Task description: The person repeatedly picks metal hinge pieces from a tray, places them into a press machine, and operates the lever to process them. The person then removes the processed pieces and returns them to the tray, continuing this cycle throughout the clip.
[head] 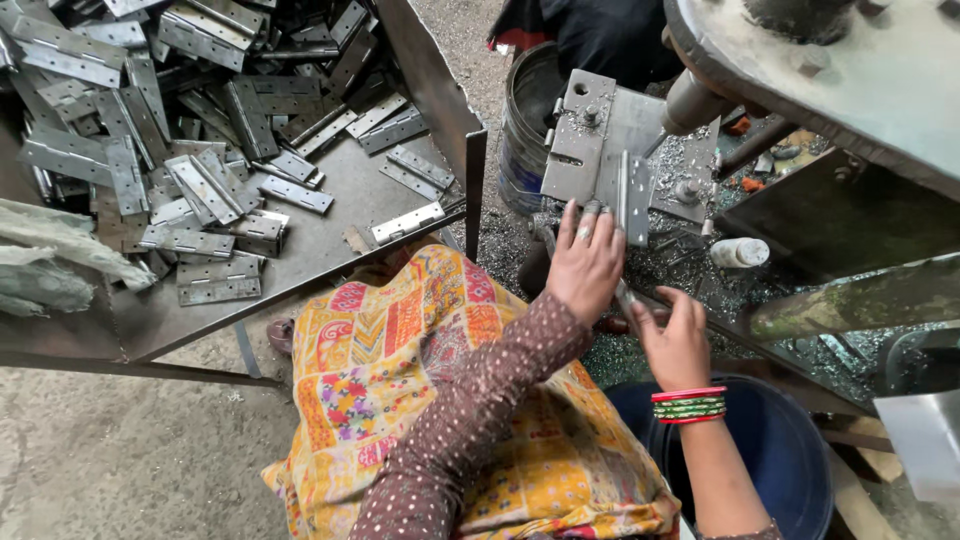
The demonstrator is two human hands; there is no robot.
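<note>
Nearest the camera, a patterned yellow cloth (440, 400) covers the person's lap, and a blue bucket (780, 450) stands just beside it. The right hand (678, 340), with red and green bangles (688, 405) on the wrist, is raised with fingers curled around a thin metal handle (628, 298) — it looks closed on it, though the grip is partly hidden. The left hand (585, 262), reaching from a dotted brown sleeve (470, 410), stretches forward with fingers together, their tips pressed on a metal hinge (632, 195) held upright against the grey press plate (590, 140). Metal shavings (690, 260) lie around the plate. Farther left, a steel tray (330, 230) holds a heap of flat hinges (190, 110) — well apart from both hands.
</note>
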